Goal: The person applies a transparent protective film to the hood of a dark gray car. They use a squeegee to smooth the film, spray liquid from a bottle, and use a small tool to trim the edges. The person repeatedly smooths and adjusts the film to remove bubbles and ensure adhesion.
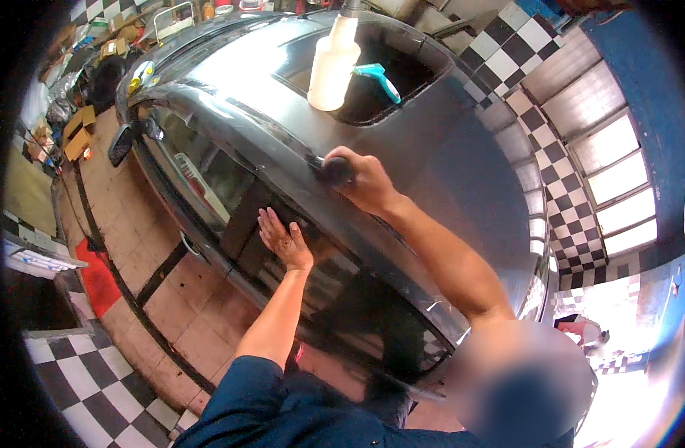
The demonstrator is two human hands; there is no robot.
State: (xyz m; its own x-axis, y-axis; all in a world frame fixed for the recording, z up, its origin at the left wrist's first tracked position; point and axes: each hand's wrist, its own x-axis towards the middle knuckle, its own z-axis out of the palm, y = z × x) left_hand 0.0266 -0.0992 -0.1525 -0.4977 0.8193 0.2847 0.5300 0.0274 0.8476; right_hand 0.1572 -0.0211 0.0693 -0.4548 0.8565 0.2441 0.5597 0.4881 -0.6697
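A dark grey car (pixel 454 172) fills the middle of the view. My right hand (pixel 363 179) is closed round a black, round-ended tool (pixel 335 172) at the near edge of the roof; its working end is mostly hidden. My left hand (pixel 284 243) lies with its fingers stretched out at the dark side window (pixel 320 265), holding nothing. On the roof, by the dark sunroof (pixel 368 101), stands a whitish spray bottle (pixel 333 71). Beside the bottle lies a tool with a teal handle (pixel 387 86).
A side mirror (pixel 121 145) juts out at the car's left. Beyond it are an open cardboard box (pixel 79 134) and piled clutter. A red mat (pixel 98 278) lies on the tiled floor (pixel 171 310). Bright windows (pixel 618 179) line the right wall.
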